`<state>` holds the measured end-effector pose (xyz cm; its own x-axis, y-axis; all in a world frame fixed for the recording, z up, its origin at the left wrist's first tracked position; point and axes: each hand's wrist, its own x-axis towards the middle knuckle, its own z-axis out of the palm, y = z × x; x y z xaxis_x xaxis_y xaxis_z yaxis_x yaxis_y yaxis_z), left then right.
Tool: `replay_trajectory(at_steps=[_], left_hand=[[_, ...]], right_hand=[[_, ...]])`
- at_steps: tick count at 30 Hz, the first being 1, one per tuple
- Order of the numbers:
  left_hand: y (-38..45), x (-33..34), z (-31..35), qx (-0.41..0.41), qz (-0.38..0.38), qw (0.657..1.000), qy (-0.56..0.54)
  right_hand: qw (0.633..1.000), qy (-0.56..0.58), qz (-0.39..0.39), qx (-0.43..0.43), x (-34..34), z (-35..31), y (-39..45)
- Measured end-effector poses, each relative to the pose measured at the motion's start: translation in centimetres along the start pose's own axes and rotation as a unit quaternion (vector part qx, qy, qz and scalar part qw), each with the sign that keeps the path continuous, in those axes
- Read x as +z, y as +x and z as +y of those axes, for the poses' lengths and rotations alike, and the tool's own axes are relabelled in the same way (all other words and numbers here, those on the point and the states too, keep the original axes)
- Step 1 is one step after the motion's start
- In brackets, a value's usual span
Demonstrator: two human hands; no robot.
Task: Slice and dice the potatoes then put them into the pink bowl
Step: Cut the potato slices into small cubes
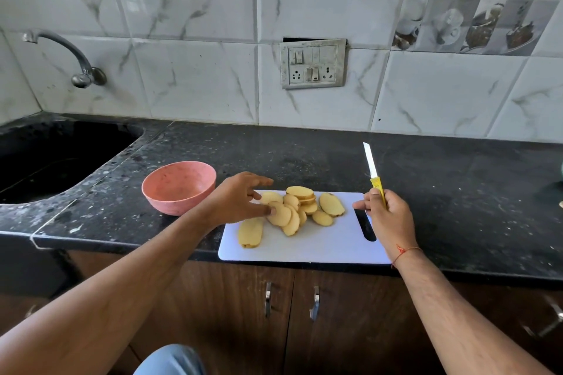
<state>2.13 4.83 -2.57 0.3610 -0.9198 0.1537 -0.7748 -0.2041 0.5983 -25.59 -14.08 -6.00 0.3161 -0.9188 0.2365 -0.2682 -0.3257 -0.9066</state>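
The left hand (240,199) hides part of the potato slices (300,210); the right hand (387,213) covers the knife (372,170) handle's near end.

Potato slices (300,208), pale yellow with thin brown skin edges, lie in an overlapping heap on the far half of the white cutting board (320,248); a few are stacked at the back. One long slab (251,232) lies flat, apart at the board's left edge (cut lengthwise, skin at its near end). No dice seen. Pink bowl (179,187) stands upright on the table just left of the board, speckled inside, holding nothing. Knife (373,173): white blade pointing away, yellow handle.
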Motion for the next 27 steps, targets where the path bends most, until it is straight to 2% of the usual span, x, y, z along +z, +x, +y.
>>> replay_trajectory(at_steps=[3, 8, 12, 19, 24, 27], left_hand=[[-2.0, 0.1, -1.2, -0.008, 0.026, 1.000, 0.014], [-5.5, 0.0, -3.6, 0.002, -0.057, 0.998, 0.033], [-6.8, 0.5, -4.6, 0.029, -0.072, 0.997, 0.026], [-7.4, 1.3, -4.3, 0.002, 0.005, 1.000, -0.001], [-7.5, 1.0, -4.7, 0.007, -0.001, 1.000, -0.006], [-7.3, 1.3, -4.7, -0.006, 0.016, 1.000, -0.024]], right_hand=[[1.000, 0.002, -0.001, 0.001, 0.0, 0.0, 0.0], [1.000, 0.006, -0.002, 0.001, 0.0, -0.1, -0.1], [1.000, 0.011, -0.004, -0.003, -0.1, -0.3, -0.3], [1.000, 0.002, 0.008, -0.011, 0.1, -0.3, -0.5], [0.996, -0.038, 0.057, -0.056, -0.1, -1.3, -1.4], [0.994, -0.046, 0.056, -0.082, -0.3, -1.7, -2.0]])
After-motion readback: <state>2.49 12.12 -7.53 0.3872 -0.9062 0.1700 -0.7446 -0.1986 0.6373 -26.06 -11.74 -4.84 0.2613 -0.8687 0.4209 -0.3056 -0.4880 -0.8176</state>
